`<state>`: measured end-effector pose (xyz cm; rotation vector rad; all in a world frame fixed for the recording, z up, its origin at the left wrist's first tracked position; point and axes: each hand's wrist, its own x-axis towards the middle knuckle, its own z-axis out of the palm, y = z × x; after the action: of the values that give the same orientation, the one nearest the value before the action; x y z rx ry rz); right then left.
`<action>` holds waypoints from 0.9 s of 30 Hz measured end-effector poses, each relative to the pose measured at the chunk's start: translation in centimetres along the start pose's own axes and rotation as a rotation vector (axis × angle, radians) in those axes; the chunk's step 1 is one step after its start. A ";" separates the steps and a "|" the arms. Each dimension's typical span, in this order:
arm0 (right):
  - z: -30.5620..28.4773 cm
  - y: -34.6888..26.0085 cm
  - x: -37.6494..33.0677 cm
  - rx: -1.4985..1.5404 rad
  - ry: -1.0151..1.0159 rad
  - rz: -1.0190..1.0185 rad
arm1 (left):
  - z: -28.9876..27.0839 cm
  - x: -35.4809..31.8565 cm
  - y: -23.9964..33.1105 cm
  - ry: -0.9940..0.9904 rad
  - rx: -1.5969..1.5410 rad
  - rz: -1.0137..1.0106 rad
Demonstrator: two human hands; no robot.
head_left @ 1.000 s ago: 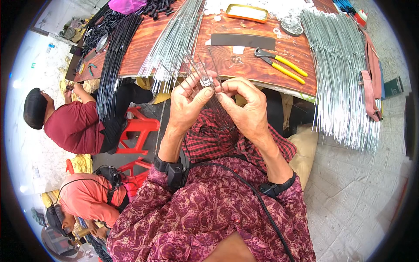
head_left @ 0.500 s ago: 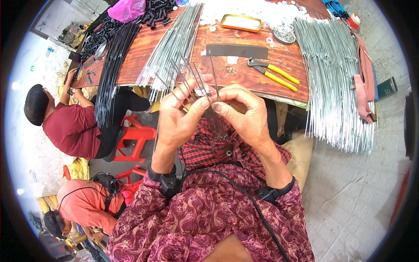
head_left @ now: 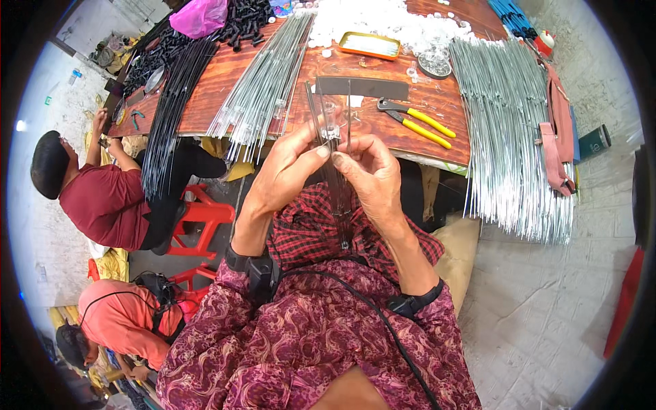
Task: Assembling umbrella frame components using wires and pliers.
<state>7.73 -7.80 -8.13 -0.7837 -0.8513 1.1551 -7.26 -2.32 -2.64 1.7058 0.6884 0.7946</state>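
In front of my chest, my left hand (head_left: 290, 169) and my right hand (head_left: 372, 176) meet around a slim bundle of dark metal ribs (head_left: 339, 198), which look like umbrella ribs. Both thumbs and fingertips pinch it near its upper part. A small clear plastic piece (head_left: 331, 130) sits among the ribs just above my left thumb. One rib rises apart from the others beside my right fingers. The bundle's lower end hangs over my red checked cloth (head_left: 301, 225). How the ribs join the plastic piece is hidden by my fingers.
On the wooden table (head_left: 355, 123) lie yellow-handled pliers (head_left: 420, 123), a dark flat strip (head_left: 362, 87), a yellow-rimmed tray (head_left: 370, 46) and white plastic pieces (head_left: 383, 20). Silver rib bundles (head_left: 512, 137) overhang its edge at right. Two people work at left near red stools (head_left: 205, 219).
The ribs that were fanned out above my left hand now stand closer together, nearly upright. The bundle's lower end hangs straighter toward me. My hands remain pinched together; the whole view has shifted slightly.
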 end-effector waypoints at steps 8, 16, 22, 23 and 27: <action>0.5 0.5 0.2 -0.101 0.022 -0.036 | 0.5 -0.2 -0.7 0.066 -0.039 -0.039; 0.9 0.6 0.3 -0.060 0.009 0.022 | -0.8 -0.7 -0.9 0.052 -0.040 -0.012; 0.7 0.3 0.7 -0.041 0.012 0.057 | -0.6 -0.5 -0.7 0.041 -0.033 0.002; 0.6 0.3 0.7 -0.029 0.006 0.073 | -0.5 -0.5 -0.9 0.042 -0.037 0.012; 0.3 0.2 0.8 -0.019 -0.006 0.118 | -0.7 -0.2 -1.0 0.018 -0.037 -0.018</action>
<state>7.55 -6.91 -8.01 -0.8557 -0.8314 1.2555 -7.99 -1.85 -3.50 1.6593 0.6963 0.8061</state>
